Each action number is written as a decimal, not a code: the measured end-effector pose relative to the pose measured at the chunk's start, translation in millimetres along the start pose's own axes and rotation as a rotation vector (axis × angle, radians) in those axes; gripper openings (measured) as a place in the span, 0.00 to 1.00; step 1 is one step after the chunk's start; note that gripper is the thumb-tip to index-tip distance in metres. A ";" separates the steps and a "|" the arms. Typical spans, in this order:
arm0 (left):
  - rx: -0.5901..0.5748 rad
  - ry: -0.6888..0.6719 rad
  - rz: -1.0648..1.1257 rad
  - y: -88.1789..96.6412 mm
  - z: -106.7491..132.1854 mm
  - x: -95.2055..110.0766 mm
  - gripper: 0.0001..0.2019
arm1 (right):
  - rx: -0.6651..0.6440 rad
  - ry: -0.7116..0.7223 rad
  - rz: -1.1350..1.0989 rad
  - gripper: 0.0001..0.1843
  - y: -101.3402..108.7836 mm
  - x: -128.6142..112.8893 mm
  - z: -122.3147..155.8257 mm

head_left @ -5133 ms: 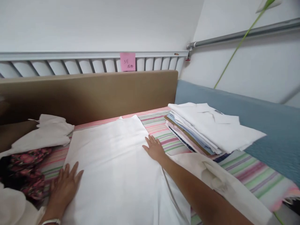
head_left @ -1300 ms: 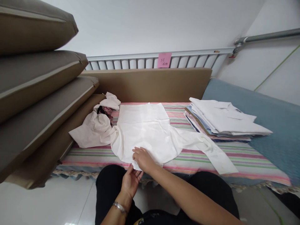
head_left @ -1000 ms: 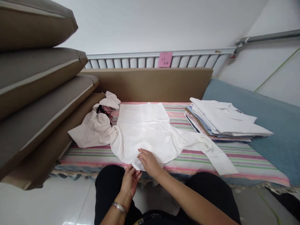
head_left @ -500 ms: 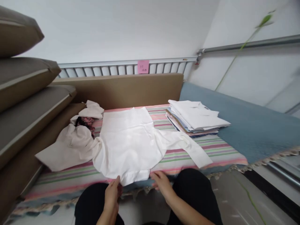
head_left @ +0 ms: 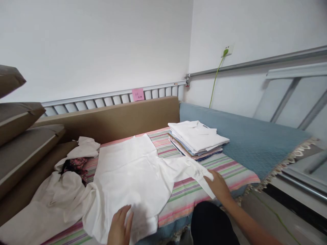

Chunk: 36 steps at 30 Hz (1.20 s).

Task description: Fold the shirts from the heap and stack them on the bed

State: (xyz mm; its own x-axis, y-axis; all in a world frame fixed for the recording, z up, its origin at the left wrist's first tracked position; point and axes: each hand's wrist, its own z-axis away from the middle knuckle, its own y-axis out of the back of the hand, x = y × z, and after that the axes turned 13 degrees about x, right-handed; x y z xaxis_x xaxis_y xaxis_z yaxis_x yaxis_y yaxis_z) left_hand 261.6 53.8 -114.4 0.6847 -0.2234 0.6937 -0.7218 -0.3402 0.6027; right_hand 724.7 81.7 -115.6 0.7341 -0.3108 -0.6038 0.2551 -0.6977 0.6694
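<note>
A white long-sleeved shirt (head_left: 125, 173) lies spread flat, its collar end towards me. Its right-side sleeve reaches out across the striped cloth, and my right hand (head_left: 218, 187) pinches that sleeve near the cuff. Over the lower part of the shirt, close to the collar, is my left hand (head_left: 120, 226), with fingers stretched out and thumb apart, holding nothing. The other sleeve runs left among crumpled off-white fabric (head_left: 61, 190). Beyond my right hand stands a stack of folded clothes (head_left: 199, 137), a white shirt on top.
A striped cloth (head_left: 237, 170) covers the bed, with a blue cover (head_left: 245, 136) at the right. Brown cushions (head_left: 22, 149) are piled at the left. A brown padded board (head_left: 127, 119) runs along the back, before a railing with a pink note (head_left: 138, 94). My knee (head_left: 212, 224) is at the front edge.
My right hand has moved right from beside the collar and taken hold of the sleeve end. My left hand has let go of the collar edge and is over the shirt. The view has turned right.
</note>
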 end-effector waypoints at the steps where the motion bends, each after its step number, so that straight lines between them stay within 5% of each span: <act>1: 0.003 -0.112 -0.095 -12.6 -9.6 4.6 0.21 | 0.021 0.008 0.067 0.28 -2.4 12.6 -9.2; 7: -0.091 -0.347 -0.567 -84.1 -18.7 -6.5 0.24 | -0.083 -0.014 0.219 0.31 -22.0 46.9 -13.4; 13: -0.214 -0.267 -0.593 -84.2 -14.7 -9.7 0.26 | -0.238 -0.086 0.116 0.16 -2.7 35.8 -31.2; 17: -0.306 -0.067 -0.464 -64.0 -32.2 34.5 0.35 | -0.311 -0.046 -0.056 0.12 32.3 -35.8 -57.2; 20: -0.335 -0.002 0.004 -51.1 -47.6 78.1 0.42 | -0.369 0.104 -0.231 0.11 54.6 -126.9 -46.8; 23: -0.343 0.152 0.551 -46.7 -60.0 106.1 0.51 | -0.508 0.236 -0.468 0.10 55.3 -219.3 -2.5; 26: -0.186 0.359 0.825 -47.0 -73.1 103.6 0.48 | -0.949 0.327 -0.705 0.12 28.1 -279.7 36.2; 28: -0.111 0.464 0.867 -44.8 -85.0 88.7 0.39 | -1.126 0.276 -0.780 0.18 -2.2 -295.2 34.1; 33: 0.015 0.809 1.001 -33.1 -119.8 50.1 0.31 | -0.611 0.068 -0.218 0.16 -91.5 -273.0 -47.4; 36: 0.139 0.811 0.972 -33.7 -131.1 27.4 0.26 | -0.491 0.137 -0.002 0.12 -140.7 -252.0 -87.6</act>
State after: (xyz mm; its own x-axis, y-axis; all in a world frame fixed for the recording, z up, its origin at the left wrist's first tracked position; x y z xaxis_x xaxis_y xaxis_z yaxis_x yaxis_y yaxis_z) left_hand 291.4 178.9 -64.0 -0.4119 0.1695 0.8953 -0.8387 -0.4545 -0.2999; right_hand 559.0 314.7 -19.8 0.8008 -0.1992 -0.5648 0.4981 -0.3021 0.8128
